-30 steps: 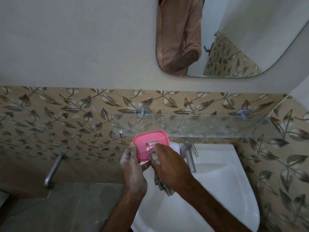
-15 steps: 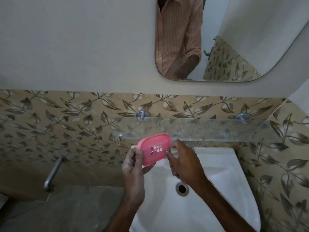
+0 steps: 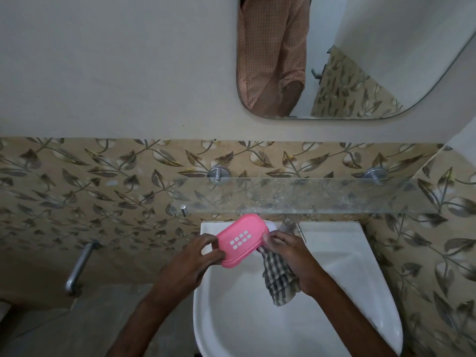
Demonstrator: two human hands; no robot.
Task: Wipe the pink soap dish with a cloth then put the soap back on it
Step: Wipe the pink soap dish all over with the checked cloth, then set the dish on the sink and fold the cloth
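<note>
**Pink soap dish held over the sink, cloth in the right hand**

The pink soap dish [image 3: 240,240] was held above the back of the white sink [image 3: 334,292], tilted, with its grid of small drain holes facing the camera. Nothing lay in it. The left hand [image 3: 198,256] gripped its left end, thumb on the face and fingers curled behind. The right hand [image 3: 288,256] pinched the dish's right end while also clutching a checked cloth [image 3: 279,279], which hung bunched from the palm down into the basin. Just behind the dish's right end, a pale rounded thing showed on the sink's back ledge; it may have been the soap [image 3: 271,226], but most of it was hidden.

The basin itself held nothing besides the dangling cloth. A metal tap [image 3: 292,226] stood at the sink's back ledge, partly hidden by a glass shelf [image 3: 309,195] fixed to the wall on two round metal mounts. The wall behind carried tiles [image 3: 103,191] with a leaf pattern below and plain paint above. A mirror [image 3: 347,60] hung higher up and reflected the person's checked shirt. Left of the sink, another tap [image 3: 78,266] stuck out from the tiled wall over a grey counter [image 3: 85,328].
</note>
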